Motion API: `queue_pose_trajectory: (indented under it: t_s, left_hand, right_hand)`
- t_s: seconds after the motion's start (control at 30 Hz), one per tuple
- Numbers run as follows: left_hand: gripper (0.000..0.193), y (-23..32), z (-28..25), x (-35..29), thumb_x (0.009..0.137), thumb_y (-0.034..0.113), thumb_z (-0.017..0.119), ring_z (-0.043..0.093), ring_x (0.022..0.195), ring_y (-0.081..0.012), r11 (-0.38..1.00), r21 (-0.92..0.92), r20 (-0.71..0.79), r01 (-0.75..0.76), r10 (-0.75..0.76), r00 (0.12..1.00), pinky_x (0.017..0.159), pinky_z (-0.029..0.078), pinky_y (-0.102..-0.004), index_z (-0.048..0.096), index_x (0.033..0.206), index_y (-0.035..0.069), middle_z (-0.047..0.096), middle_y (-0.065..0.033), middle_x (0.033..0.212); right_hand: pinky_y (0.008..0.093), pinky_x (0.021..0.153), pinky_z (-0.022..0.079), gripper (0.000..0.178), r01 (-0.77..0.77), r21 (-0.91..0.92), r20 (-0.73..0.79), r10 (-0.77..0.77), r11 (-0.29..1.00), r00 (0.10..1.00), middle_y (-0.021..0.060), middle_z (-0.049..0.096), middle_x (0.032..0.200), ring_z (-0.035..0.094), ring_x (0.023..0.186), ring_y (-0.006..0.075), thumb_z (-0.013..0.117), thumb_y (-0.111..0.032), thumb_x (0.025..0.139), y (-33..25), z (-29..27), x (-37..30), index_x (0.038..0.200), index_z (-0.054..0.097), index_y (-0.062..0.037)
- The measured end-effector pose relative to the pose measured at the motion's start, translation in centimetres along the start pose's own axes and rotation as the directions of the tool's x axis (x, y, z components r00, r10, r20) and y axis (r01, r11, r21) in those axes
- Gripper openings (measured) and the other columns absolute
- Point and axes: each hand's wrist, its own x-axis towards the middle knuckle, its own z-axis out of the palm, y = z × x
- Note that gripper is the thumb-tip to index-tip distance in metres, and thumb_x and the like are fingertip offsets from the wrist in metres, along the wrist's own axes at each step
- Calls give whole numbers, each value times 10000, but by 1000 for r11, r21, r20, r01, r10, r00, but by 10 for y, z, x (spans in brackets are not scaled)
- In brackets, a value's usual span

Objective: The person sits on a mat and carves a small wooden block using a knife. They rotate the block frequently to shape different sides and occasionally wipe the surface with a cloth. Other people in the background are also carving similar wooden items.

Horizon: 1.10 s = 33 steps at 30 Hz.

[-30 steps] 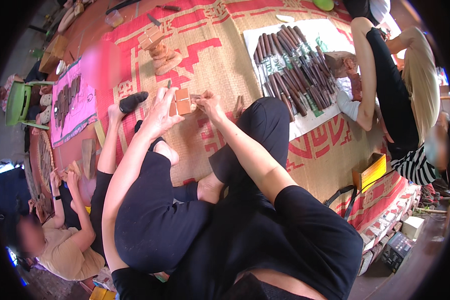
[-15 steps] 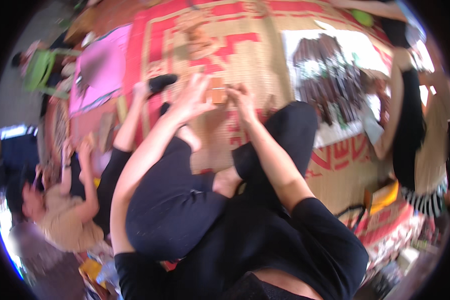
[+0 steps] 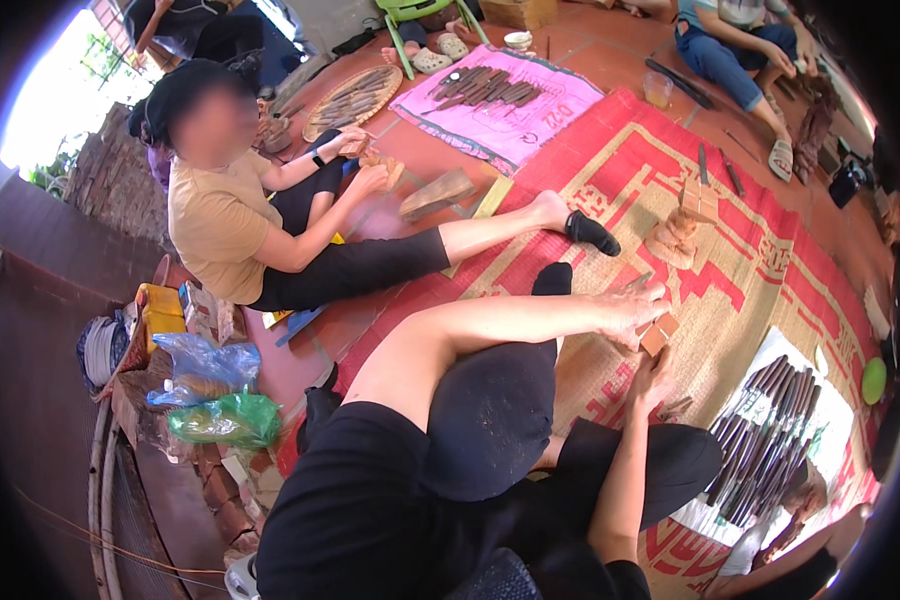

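Observation:
A small orange-brown wooden block (image 3: 657,334) with a pale line across it is held over the woven mat in front of my crossed legs. My right hand (image 3: 653,380) grips its near side between thumb and fingers. My left hand (image 3: 630,308) reaches in from the left, at the block's far left side. Its fingers are stretched out and apart, and I cannot tell whether they touch the block. Just beyond my hands, a rough carved wooden piece (image 3: 672,243) lies on the mat, with a lined wooden block (image 3: 698,200) by it.
A knife (image 3: 703,165) lies beyond the blocks. Dark-handled tools (image 3: 765,440) cover a white sheet at right, near a green round fruit (image 3: 873,380). At left, a co-worker (image 3: 225,215) holds wood pieces, one leg stretched onto the red-patterned mat (image 3: 580,372). Dark sticks lie on a pink cloth (image 3: 560,100).
The view has swung to the left, so the hands and mat now appear further right. My right hand stays on the block. Both hands remain close around it.

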Motion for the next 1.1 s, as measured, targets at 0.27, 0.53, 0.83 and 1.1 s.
queue_pose_trajectory:
  t_s: [0.27, 0.53, 0.83, 1.1]
  left_hand:
    - [857, -2, -5, 17, 543, 233, 883, 383, 1250, -385, 999, -14, 60, 46, -45, 997, 1005, 422, -457, 438, 1248, 37, 403, -162, 1220]
    - [826, -2, -9, 11, 529, 209, 878, 413, 1222, -383, 1000, 11, 26, 28, -28, 999, 955, 450, -471, 441, 1206, 26, 403, -169, 1200]
    - [798, 3, -12, 11, 513, 199, 882, 440, 1179, -354, 998, -49, 41, 47, -45, 998, 932, 454, -443, 454, 1168, 44, 411, -154, 1152]
    - [831, 0, -9, 18, 505, 207, 888, 447, 1171, -346, 995, -58, 53, 82, -79, 995, 935, 454, -438, 469, 1206, 52, 410, -147, 1188]
  right_hand:
    - [477, 691, 502, 388, -35, -250, 109, 63, 968, 992, 220, 633, 954, 632, 824, 397, 548, -99, 850, 24, 25, -1, 1231, 501, -42]
    - [488, 676, 483, 432, 37, -131, 57, -30, 991, 998, 246, 634, 906, 626, 811, 418, 529, -93, 854, 19, 19, -2, 1280, 474, -39]
    - [485, 688, 491, 426, -107, -111, 188, 126, 988, 974, 247, 631, 896, 628, 805, 414, 554, -97, 829, 26, 23, -1, 1238, 484, -5]
    - [508, 661, 476, 346, -76, -253, 202, 129, 965, 971, 241, 648, 855, 635, 776, 421, 545, -175, 859, 21, 19, 5, 1172, 517, -31]
